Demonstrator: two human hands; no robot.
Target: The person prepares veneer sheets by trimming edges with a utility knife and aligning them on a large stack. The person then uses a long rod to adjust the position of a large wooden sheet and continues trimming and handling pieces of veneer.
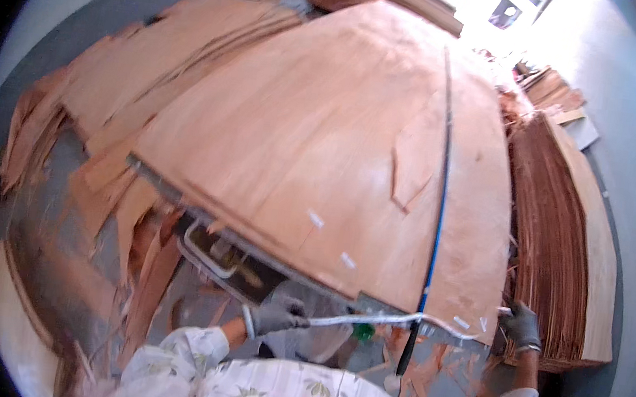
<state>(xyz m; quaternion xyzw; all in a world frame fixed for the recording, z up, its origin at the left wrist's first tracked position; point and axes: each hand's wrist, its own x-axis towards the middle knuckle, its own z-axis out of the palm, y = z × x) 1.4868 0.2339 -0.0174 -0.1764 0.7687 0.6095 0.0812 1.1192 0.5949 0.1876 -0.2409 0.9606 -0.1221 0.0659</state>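
A broad sheet of light wood veneer (299,156) lies in front of me on top of a low support. My left hand (277,316), in a grey glove, is closed on one end of a narrow white strip (367,318). The strip runs rightward along the sheet's near edge and over its near right corner. Beside that corner, my gloved right hand (522,327) has its fingers curled; a small white bit shows at the fingertips, too small to name. A long thin blue-and-black rod or cord (438,213) crosses the sheet lengthwise and hangs past the near edge.
A tall stack of veneer (557,252) stands close on the right. More sheets (169,53) lie at the left, with torn scraps (101,188) around them. Under the near edge sits a metal frame (208,252). Wood shavings (435,376) litter the floor.
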